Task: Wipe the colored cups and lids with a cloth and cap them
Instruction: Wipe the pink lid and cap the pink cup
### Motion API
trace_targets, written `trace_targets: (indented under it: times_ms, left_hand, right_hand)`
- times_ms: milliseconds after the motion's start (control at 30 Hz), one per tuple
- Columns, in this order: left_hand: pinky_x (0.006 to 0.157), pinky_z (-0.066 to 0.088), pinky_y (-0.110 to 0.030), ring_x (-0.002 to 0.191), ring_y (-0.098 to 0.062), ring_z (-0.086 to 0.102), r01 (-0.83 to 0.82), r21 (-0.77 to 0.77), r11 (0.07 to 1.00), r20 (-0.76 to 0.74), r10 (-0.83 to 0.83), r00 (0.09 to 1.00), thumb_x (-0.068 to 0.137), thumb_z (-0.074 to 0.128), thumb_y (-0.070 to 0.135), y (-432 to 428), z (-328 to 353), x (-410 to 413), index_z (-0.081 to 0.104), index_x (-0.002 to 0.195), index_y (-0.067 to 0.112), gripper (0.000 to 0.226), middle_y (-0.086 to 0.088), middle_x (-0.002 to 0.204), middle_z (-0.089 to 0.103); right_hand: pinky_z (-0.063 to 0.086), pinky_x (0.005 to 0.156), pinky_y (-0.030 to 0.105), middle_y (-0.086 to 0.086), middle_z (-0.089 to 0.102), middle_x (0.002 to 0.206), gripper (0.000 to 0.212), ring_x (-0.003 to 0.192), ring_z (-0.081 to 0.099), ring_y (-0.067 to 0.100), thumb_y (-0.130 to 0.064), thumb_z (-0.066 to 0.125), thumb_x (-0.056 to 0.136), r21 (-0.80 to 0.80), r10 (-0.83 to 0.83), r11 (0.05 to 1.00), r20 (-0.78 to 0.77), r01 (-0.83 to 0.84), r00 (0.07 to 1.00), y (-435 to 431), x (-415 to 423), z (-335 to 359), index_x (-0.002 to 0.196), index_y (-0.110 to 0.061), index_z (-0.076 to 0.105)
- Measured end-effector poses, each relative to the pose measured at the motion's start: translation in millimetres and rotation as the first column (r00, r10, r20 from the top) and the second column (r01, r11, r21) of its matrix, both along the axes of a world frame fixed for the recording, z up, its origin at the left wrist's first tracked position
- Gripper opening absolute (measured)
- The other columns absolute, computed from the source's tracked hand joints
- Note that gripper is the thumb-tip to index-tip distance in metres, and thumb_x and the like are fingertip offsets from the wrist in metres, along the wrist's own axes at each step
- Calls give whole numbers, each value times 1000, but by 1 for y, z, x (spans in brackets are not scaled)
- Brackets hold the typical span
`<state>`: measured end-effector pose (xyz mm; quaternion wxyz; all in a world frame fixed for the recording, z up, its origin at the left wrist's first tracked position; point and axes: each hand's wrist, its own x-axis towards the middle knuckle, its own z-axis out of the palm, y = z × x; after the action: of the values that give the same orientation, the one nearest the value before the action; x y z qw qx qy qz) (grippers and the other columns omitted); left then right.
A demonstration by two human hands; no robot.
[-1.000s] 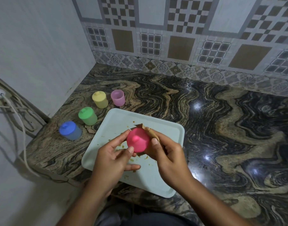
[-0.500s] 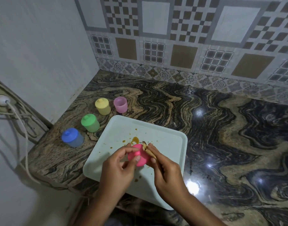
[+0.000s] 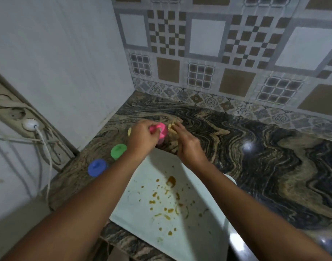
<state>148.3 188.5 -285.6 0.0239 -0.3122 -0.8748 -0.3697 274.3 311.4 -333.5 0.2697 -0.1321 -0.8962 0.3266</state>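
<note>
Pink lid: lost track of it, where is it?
Head view, left of centre: the pink lid is pinched in the left hand, beyond the tray.

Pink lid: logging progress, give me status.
Left hand pinches pink lid atop pink cup, seating unclear. Right hand holds cloth beside it. Nothing blocking.

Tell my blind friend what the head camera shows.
The left hand holds a pink lid over a pink cup; the right hand holds a cloth beside it. A capped green cup and blue cup stand left of a stained tray.
</note>
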Motion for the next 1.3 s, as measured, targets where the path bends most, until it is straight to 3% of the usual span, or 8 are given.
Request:
trace_targets:
  times_ms: [100,333,600,900,1300]
  left_hand:
    - [73,55,-30,83,-15,67,-15,-58,998,47,17,999,90,72,30,19,-12,-19,79,103,21,17,0,98,75]
    - [72,58,-38,84,-25,69,5,-175,985,56,5,998,87,68,15,30,-29,-45,79,98,13,15,-8,93,75]
    - [72,49,-29,92,-27,69,17,-223,975,74,0,997,92,64,14,32,-39,-57,76,105,13,18,-8,102,75]
    - [76,58,-45,95,-29,67,79,-328,941,15,-79,997,92,62,25,32,-38,-59,74,114,23,25,-5,115,66]
    - [74,57,-41,98,-31,67,87,-424,901,-14,-103,995,92,62,32,35,-26,-62,68,121,23,31,-8,115,67]
  right_hand:
    - [48,110,50,25,43,156,58,139,50,40,14,47,90,12,19,1000,89,-20,996,9,-22,-6,146,1,51]
    - [44,113,53,26,40,157,56,146,41,40,9,43,93,-13,48,999,137,-47,989,14,-47,-17,148,-1,47]
    - [46,113,47,24,45,155,55,143,47,36,13,46,91,-37,-9,999,93,12,996,14,-50,-23,145,1,51]
    - [41,117,42,24,44,155,58,147,41,33,16,46,90,-88,-61,994,72,68,995,15,-50,-28,145,2,51]
    - [43,109,32,23,51,150,56,136,54,36,16,49,92,-138,-119,983,35,122,992,14,-43,-20,144,-1,53]
